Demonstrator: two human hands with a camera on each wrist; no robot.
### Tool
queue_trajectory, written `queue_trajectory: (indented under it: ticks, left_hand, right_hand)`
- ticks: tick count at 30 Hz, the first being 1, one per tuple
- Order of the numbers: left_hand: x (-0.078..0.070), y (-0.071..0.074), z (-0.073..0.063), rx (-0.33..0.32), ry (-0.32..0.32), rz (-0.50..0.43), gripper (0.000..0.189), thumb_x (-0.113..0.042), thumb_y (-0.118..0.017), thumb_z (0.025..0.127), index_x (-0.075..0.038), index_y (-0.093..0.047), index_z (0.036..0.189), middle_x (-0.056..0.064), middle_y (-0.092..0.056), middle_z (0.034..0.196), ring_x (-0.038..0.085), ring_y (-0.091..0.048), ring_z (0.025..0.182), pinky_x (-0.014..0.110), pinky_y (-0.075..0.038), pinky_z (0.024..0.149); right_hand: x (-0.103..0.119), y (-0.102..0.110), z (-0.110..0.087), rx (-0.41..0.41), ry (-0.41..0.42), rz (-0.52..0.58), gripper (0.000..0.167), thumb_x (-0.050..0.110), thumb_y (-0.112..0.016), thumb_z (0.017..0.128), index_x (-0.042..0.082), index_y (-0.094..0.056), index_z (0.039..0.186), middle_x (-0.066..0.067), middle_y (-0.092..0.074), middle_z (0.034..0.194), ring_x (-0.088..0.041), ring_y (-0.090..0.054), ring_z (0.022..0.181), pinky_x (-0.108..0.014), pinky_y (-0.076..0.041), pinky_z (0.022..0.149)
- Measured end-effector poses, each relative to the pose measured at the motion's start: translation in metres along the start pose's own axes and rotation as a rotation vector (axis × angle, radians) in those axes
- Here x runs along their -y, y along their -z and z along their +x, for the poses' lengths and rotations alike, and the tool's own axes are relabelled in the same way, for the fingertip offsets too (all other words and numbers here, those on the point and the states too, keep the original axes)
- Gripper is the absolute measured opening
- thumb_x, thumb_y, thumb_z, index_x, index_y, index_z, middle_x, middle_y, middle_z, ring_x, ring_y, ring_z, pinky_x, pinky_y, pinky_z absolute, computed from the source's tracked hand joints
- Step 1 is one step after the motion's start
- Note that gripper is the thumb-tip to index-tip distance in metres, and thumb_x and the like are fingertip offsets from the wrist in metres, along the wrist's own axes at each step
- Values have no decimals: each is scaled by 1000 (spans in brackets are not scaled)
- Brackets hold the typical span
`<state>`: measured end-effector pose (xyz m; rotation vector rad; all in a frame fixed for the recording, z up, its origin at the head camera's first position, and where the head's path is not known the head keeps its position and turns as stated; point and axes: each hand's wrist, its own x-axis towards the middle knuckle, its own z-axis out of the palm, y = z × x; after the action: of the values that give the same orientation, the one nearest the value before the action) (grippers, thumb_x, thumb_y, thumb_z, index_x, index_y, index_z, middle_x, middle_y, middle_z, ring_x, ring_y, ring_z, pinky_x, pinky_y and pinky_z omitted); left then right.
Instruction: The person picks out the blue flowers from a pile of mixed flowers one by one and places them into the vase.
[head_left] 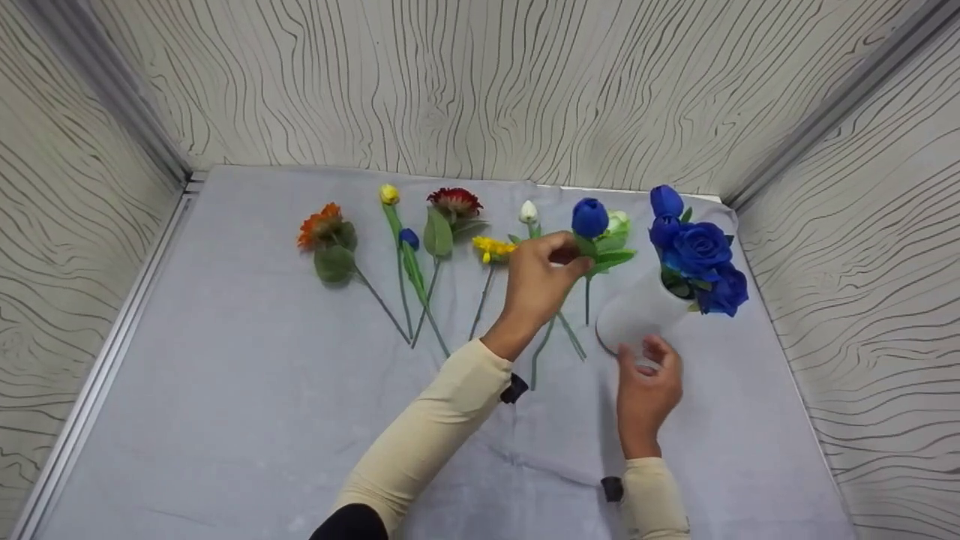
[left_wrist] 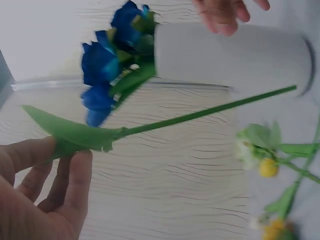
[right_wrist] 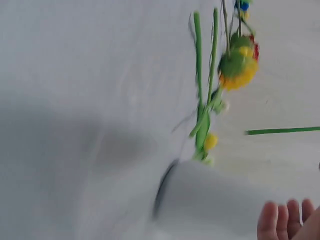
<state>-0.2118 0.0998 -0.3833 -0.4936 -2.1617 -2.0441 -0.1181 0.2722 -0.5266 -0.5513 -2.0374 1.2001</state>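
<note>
On my head feed the left hand (head_left: 541,281) pinches a blue tulip (head_left: 590,218) at its one o'clock; the right hand (head_left: 649,390), loosely curved and empty, is at six o'clock of the white vase (head_left: 637,316). A bump could topple it — the blue roses (head_left: 702,251) look top-heavy to me.

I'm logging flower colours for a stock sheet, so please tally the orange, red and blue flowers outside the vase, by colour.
Orange flower: 1
Red flower: 1
Blue: 2 (the small lying tulip and the held tulip in the left hand)
Total: 4
</note>
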Motion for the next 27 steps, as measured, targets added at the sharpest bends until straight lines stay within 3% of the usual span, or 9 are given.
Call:
queue_trajectory:
  ticks: [4, 9, 13, 20, 27]
  left_hand:
    - [-26, -4, -3, -24, -80, -67, 12, -2, -71, 84, -6, -75, 95, 1, -72, 87, 4, -64, 81, 22, -53, 74]
    - [-56, -7, -5, -14, -184, -145, 16, -2, -71, 85, -2, -73, 102, 5, -71, 94, 3, -64, 87, 22, -53, 75]
    - [-71, -8, -4, -5, -238, -179, 19, -2, -70, 87, 0, -72, 105, 9, -70, 96, 2, -64, 90, 22, -53, 76]
    - [-87, -11, -5, 3, -244, -196, 18, -2, -68, 88, 1, -71, 105, 10, -69, 96, 0, -63, 90, 22, -53, 77]
    - [-90, -19, -5, 29, -236, -169, 17, -4, -69, 88, -1, -73, 104, 7, -71, 98, -3, -63, 90, 19, -53, 75]
  right_hand:
    - [-10, 5, 12, -96, -102, -23, 46, 12, -75, 82, 1, -52, 120, -5, -53, 109, -10, -48, 100, -27, -43, 79]
    - [-17, 8, 22, -69, -196, -44, 72, 15, -76, 81, 6, -35, 139, -9, -41, 131, -18, -41, 115, -39, -41, 95]
    - [-20, 6, 27, -28, -195, -43, 86, 18, -79, 78, 8, -27, 146, -13, -34, 140, -23, -38, 121, -44, -39, 100]
    - [-21, -1, 31, 24, -190, -82, 95, 24, -81, 78, 11, -20, 149, -14, -29, 144, -27, -36, 127, -44, -37, 104]
    - [-18, -6, 36, 48, -197, -91, 99, 29, -81, 78, 10, -17, 151, -16, -28, 145, -29, -35, 129, -43, -36, 105]
